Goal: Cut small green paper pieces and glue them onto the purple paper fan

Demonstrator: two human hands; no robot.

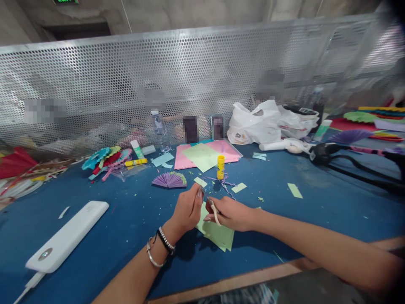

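In my right hand is a pair of scissors with whitish handles, its fingers closed in the loops. The blades point up and left to the fingertips of my left hand, which is closed in a pinch. What the pinch holds is hidden by the fingers. A small pale green paper piece shows just beyond those fingertips; whether it touches them I cannot tell. Below both hands lie green paper sheets. Beyond them stand a yellow glue stick and a pleated purple paper fan.
Pink and green sheets lie farther back, beside a water bottle. White plastic bags are at the back right. A white power bank with a cable lies left. A perforated metal screen borders the blue table.
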